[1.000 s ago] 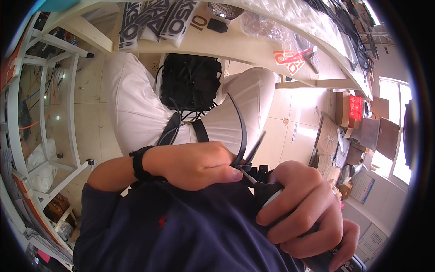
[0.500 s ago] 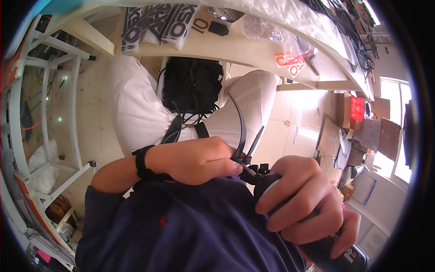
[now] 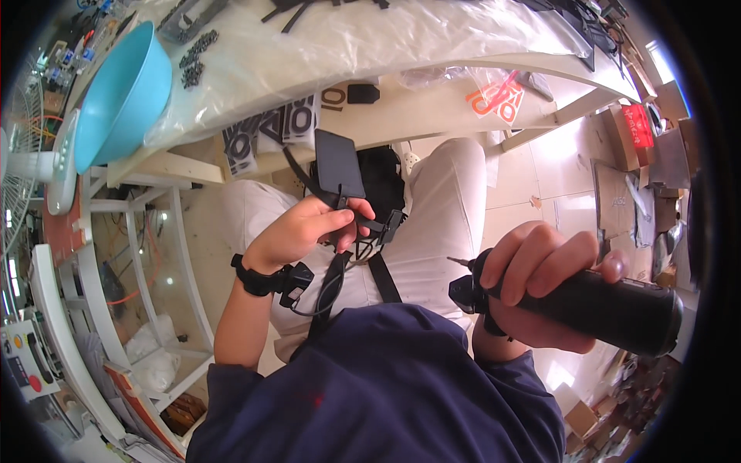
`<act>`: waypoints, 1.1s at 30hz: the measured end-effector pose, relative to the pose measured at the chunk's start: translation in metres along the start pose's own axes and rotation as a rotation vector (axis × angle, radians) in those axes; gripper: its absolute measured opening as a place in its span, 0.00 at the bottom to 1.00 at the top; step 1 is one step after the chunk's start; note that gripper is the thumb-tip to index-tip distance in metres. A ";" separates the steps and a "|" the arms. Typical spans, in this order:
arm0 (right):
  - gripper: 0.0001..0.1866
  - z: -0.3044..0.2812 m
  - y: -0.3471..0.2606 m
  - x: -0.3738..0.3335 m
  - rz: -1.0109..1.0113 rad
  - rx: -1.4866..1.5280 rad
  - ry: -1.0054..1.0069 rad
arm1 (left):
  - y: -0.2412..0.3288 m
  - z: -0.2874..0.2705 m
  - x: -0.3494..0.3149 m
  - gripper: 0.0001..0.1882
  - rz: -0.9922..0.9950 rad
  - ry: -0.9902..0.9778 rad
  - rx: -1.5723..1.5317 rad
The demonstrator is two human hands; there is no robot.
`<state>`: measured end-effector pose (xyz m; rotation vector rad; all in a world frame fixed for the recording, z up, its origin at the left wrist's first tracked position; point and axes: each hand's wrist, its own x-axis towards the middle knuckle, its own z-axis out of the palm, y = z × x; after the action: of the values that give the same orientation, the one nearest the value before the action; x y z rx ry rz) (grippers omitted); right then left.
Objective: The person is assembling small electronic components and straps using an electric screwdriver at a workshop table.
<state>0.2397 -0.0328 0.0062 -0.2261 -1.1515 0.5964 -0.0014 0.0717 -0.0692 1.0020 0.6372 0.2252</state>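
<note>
My left hand point(image 3: 312, 228) is closed, pinching a black strap piece that carries a flat dark rectangular plate point(image 3: 340, 166). A strap end point(image 3: 302, 174) sticks up beside the plate, and a black buckle-like part point(image 3: 392, 227) hangs on the piece's right. Behind it, between my knees, sits a heap of black straps point(image 3: 376, 181), partly hidden. Over on the right, my right hand point(image 3: 540, 282) wraps round a black electric screwdriver point(image 3: 617, 312). Its thin bit points left toward my left hand, well apart from the strap piece.
Ahead stands a table point(image 3: 255, 85) covered in clear plastic, with a teal bowl point(image 3: 127, 100) and small black parts point(image 3: 199, 58). Printed packets point(image 3: 297, 116) lie on the shelf below. A fan point(image 3: 31, 166) and white metal frame point(image 3: 181, 262) stand left; cartons point(image 3: 629, 147) are at right.
The screwdriver has moved right, away from the strap piece. My left hand has lifted the piece forward, and its dark plate now shows. The view has tilted up, showing more tabletop.
</note>
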 end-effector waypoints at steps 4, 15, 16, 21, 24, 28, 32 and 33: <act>0.31 -0.002 0.002 -0.004 0.013 -0.108 0.016 | 0.000 -0.003 0.010 0.14 0.018 0.090 0.201; 0.30 -0.028 0.006 -0.018 0.145 -0.079 0.171 | -0.003 -0.001 0.060 0.12 -0.302 0.314 1.128; 0.30 -0.031 0.007 -0.020 0.135 -0.067 0.172 | 0.008 0.003 0.058 0.12 -0.196 0.319 1.091; 0.28 -0.041 0.012 -0.019 0.174 -0.036 0.253 | 0.121 0.044 0.043 0.12 0.176 0.302 0.886; 0.27 -0.045 0.016 -0.024 0.191 -0.025 0.305 | 0.186 0.038 0.055 0.12 0.293 0.447 1.012; 0.27 -0.046 0.018 -0.024 0.232 0.008 0.278 | 0.274 -0.003 0.105 0.12 0.269 0.554 1.309; 0.27 -0.049 0.025 -0.027 0.222 0.055 0.239 | 0.302 -0.029 0.182 0.14 0.433 0.602 1.645; 0.28 -0.050 0.026 -0.030 0.226 0.063 0.227 | 0.303 -0.036 0.199 0.14 0.450 0.613 1.646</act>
<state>0.2683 -0.0209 -0.0495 -0.3637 -0.8926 0.7846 0.1689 0.3500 0.0928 2.7345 1.1654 0.4131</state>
